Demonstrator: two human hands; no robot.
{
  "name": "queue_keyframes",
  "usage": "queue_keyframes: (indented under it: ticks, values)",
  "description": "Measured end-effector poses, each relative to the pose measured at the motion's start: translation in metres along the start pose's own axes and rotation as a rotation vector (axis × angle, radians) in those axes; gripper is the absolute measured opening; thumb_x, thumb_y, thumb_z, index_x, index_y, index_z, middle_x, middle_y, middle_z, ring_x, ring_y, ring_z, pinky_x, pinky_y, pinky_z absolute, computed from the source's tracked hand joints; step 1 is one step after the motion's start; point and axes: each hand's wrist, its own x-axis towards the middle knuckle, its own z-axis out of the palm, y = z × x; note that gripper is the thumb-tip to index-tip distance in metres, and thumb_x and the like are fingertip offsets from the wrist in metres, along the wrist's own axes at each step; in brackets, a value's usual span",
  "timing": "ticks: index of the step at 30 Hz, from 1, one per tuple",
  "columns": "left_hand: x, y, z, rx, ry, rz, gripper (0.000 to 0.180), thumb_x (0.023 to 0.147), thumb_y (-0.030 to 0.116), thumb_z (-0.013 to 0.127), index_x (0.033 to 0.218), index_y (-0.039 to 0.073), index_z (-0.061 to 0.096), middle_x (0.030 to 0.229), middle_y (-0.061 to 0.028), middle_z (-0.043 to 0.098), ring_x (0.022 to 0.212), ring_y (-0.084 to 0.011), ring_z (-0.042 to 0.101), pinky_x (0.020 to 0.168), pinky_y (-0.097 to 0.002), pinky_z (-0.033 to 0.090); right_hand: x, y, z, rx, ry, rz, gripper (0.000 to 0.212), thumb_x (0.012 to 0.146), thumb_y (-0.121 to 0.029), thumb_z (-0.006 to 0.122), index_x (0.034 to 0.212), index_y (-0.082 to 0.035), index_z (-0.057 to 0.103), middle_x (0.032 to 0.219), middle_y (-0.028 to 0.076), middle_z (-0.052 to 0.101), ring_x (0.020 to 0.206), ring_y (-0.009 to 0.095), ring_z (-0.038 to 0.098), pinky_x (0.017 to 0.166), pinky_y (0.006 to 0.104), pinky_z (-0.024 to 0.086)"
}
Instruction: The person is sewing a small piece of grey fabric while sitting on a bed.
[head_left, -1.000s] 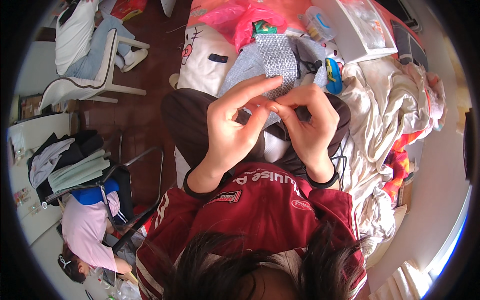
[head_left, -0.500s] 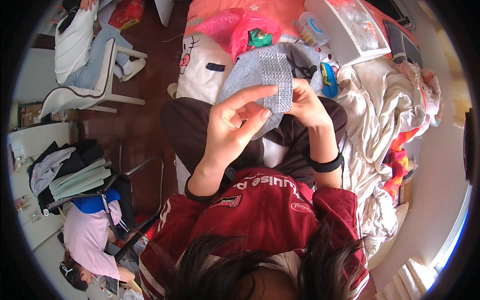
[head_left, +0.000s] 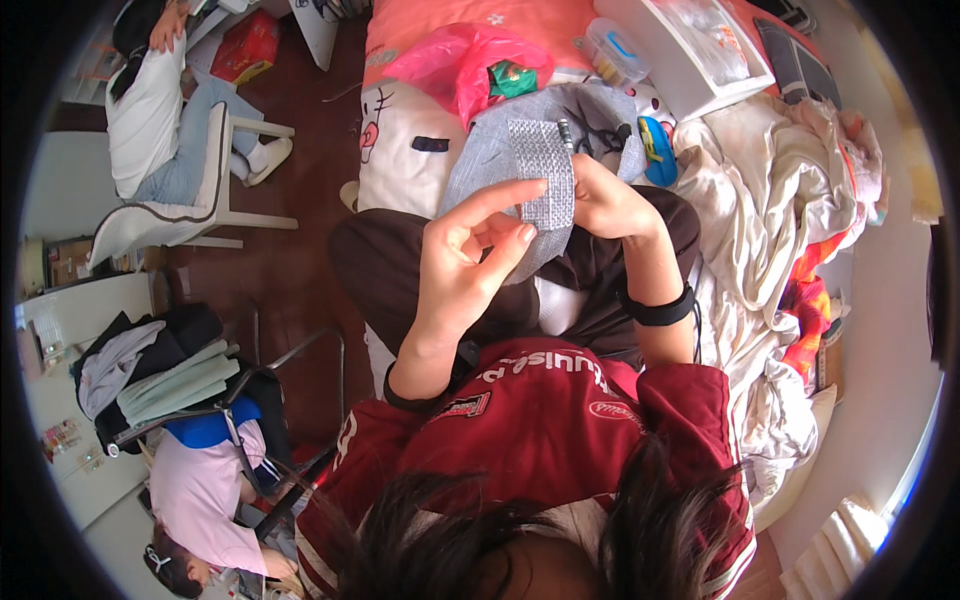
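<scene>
My right hand (head_left: 612,205) is closed around the right edge of a grey-and-white woven fabric strip (head_left: 542,155), raised above my crossed legs. At the strip's lower left, my left hand (head_left: 462,250) curls in with its index fingertip and thumb tip against the fabric. A short dark striped piece (head_left: 565,135) shows by the strip's upper right edge; I cannot make out what it is. Behind and below spreads a plain grey cloth (head_left: 475,165). Black-handled scissors (head_left: 603,140) lie on its right part, partly hidden.
Beyond the cloth lie a pink plastic bag (head_left: 465,70), a clear box (head_left: 612,58) and a white bin (head_left: 715,85). A blue-and-yellow item (head_left: 657,150) is right of the scissors. Crumpled bedding (head_left: 745,230) fills the right. Two people sit off to the left, near a chair (head_left: 225,170).
The strip has turned and curves more along its right edge, where the dark striped piece now shows. My right hand has shifted slightly; the left keeps its pose. The whole view has shifted a little.
</scene>
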Motion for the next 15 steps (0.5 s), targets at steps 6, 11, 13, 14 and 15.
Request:
queue_keyframes:
  ticks: [6,11,13,14,15]
  values:
    - [-0.004,0.002,0.002,-0.008,0.003,-0.023,0.031,0.077,-0.002,0.056,0.108,0.001,0.055,0.068,0.0030,0.053,0.060,-0.0005,0.043,0.057,-0.0148,0.035,0.017,0.017,-0.010,-0.090,0.435,-0.068,0.011,0.086,-0.012,0.047,0.082,-0.002,0.050,0.080,0.002,0.055,0.070,0.008,0.049,0.063,0.0225,0.041]
    - [-0.008,0.009,0.004,0.017,-0.033,-0.009,0.031,0.076,-0.003,0.056,0.107,0.000,0.056,0.069,0.0016,0.055,0.061,-0.0010,0.045,0.060,-0.0150,0.036,0.016,0.077,-0.071,1.297,0.473,0.102,0.017,0.091,-0.011,0.032,0.100,0.003,0.037,0.099,0.020,0.054,0.066,0.013,0.054,0.053,0.0208,0.046]
    - [-0.011,0.013,0.003,0.029,-0.043,-0.037,0.030,0.076,-0.004,0.056,0.106,0.000,0.056,0.071,0.0007,0.056,0.063,-0.0011,0.046,0.061,-0.0153,0.037,0.018,0.089,-0.093,1.691,0.492,0.085,0.021,0.091,-0.009,0.029,0.107,0.005,0.030,0.105,0.024,0.051,0.074,0.017,0.058,0.063,0.0252,0.052]
    - [-0.013,0.013,0.002,0.030,-0.034,-0.037,0.030,0.076,-0.004,0.056,0.106,0.000,0.056,0.071,0.0007,0.056,0.063,-0.0011,0.046,0.061,-0.0153,0.037,0.024,0.088,-0.092,1.633,0.630,-0.012,0.024,0.091,-0.009,0.027,0.111,0.006,0.028,0.106,0.025,0.050,0.085,0.024,0.058,0.077,0.0342,0.052]
    - [-0.015,0.013,0.000,0.034,-0.033,-0.025,0.030,0.076,-0.004,0.056,0.106,0.000,0.056,0.072,0.0004,0.056,0.063,-0.0011,0.046,0.061,-0.0154,0.037,0.027,0.087,-0.090,1.634,0.625,-0.003,0.024,0.091,-0.009,0.027,0.111,0.006,0.028,0.106,0.025,0.050,0.085,0.024,0.058,0.077,0.0342,0.052]
